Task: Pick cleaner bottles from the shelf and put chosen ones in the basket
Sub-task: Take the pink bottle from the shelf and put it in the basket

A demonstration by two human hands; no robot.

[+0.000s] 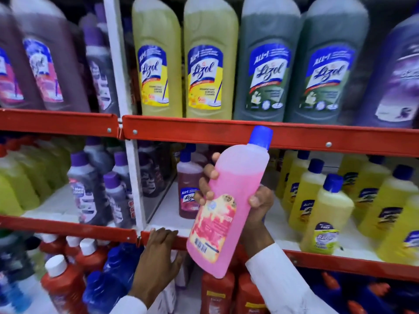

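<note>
White sleeves come in from the bottom edge, and the right hand (254, 207) is wrapped around a pink cleaner bottle (224, 205), with the fingers on its left side and the thumb on its right side. This bottle is lifted free, in front of the middle shelf (226, 214) and not touching it. The left hand (158, 252) lies below and to the left of the pink bottle, with loose fingers resting on the red shelf edge (127, 232); it holds nothing.

As I judge it, the task is in its first half: one bottle is taken, but no basket is visible (it may be below the view), so the placing is left to do, and possibly more picking.

The long axis of the pink bottle leans: its blue cap (260, 137) points up and a little to the right, and the base points down and left. The label faces the camera.
</note>
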